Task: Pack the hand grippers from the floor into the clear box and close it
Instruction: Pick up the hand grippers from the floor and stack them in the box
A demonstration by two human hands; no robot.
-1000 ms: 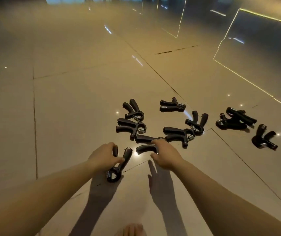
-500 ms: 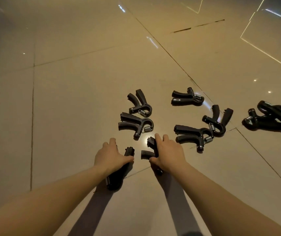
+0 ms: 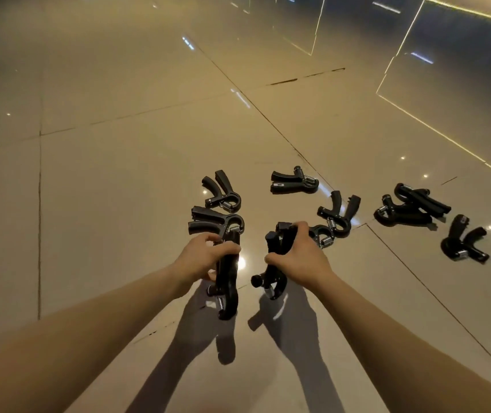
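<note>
Two black hand grippers are held up off the floor at lower centre of the frame. The left hand (image 3: 201, 257) is closed around one gripper (image 3: 227, 281), which hangs upright with its spring end down. The right hand (image 3: 299, 259) is clamped on a second gripper (image 3: 272, 263), handles pointing up and its knob and spring below the palm. The two hands are close, not touching.

More grippers lie on the tiled floor (image 3: 119, 189) beyond the hands: two (image 3: 223, 190) stacked just above the left hand, one (image 3: 293, 181) at centre, two (image 3: 339, 213) just right of the right hand, partly hidden by it, and three (image 3: 414, 207) further right, two of them overlapping. The hands' shadows fall on the tiles below them.
</note>
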